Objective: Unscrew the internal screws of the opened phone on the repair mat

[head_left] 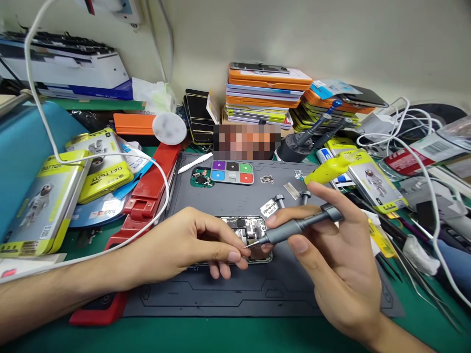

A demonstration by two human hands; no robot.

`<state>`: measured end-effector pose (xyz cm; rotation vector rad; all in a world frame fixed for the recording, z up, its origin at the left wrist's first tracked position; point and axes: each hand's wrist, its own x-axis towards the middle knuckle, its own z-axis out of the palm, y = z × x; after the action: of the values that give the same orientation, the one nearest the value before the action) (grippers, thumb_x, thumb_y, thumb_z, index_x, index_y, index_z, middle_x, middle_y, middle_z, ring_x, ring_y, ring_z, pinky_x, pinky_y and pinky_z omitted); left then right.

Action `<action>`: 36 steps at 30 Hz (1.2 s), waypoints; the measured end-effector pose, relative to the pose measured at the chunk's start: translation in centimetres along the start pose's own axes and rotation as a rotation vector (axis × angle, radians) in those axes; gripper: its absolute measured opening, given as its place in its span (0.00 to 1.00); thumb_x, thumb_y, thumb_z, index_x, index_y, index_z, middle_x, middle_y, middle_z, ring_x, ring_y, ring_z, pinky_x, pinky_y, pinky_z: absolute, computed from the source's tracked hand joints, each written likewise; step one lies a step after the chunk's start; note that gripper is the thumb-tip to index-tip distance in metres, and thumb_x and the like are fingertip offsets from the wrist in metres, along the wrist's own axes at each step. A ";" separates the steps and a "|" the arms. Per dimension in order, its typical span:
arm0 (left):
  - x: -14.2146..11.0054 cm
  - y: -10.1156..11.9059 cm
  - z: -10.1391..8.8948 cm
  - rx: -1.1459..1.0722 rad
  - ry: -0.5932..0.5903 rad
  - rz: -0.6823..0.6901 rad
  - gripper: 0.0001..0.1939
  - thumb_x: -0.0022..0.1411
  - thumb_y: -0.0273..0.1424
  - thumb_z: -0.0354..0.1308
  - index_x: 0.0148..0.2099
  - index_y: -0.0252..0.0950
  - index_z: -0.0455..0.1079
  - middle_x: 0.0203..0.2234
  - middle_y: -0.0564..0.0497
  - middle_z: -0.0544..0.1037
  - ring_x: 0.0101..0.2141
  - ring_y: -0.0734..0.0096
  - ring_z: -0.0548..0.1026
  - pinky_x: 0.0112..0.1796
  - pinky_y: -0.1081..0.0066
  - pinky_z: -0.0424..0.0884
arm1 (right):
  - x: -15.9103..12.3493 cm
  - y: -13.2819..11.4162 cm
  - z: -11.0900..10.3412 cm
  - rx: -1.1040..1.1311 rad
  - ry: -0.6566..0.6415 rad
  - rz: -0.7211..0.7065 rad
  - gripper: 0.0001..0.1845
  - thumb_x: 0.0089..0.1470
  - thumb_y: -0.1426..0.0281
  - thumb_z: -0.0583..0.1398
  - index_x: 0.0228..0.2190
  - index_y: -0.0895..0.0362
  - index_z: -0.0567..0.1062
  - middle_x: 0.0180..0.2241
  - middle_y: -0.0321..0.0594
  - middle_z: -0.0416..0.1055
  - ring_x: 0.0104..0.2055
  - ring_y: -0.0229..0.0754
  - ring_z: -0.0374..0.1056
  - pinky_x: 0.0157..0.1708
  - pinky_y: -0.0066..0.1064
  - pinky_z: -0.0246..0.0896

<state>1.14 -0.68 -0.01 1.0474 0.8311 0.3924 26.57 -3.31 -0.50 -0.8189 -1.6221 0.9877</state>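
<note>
My right hand (342, 264) holds a grey precision screwdriver (283, 231), its cap end by my raised index finger. The driver slants down to the left. My left hand (191, 242) is closed in a pinch, with thumb and index finger meeting at the screwdriver's thin tip. Whatever may be between those fingertips is too small to make out. Under both hands lies an opened phone (262, 230) with its inner boards showing; my left hand covers much of it. A razor blade (270, 208) and a small metal plate (292, 190) lie just beyond.
The phone rests on a grey work mat (235, 296). Behind it are a coloured parts tray (233, 172) and a driver stand (294, 147). A red clamp-like tool (143, 201) and battery boxes (44, 201) sit left. Tweezers (419, 284) lie right. A white cable (167, 181) loops above my left forearm.
</note>
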 end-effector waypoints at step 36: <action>0.0 0.0 -0.1 0.025 0.016 0.030 0.10 0.70 0.38 0.72 0.44 0.36 0.85 0.40 0.47 0.88 0.34 0.74 0.83 0.37 0.77 0.79 | -0.3 -0.3 0.6 0.124 0.014 0.086 0.29 0.73 0.74 0.56 0.68 0.36 0.63 0.48 0.37 0.80 0.39 0.42 0.79 0.41 0.39 0.84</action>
<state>1.09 -0.61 -0.02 1.0819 0.8370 0.4167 26.04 -3.79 -0.47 -0.8145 -1.5087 1.1286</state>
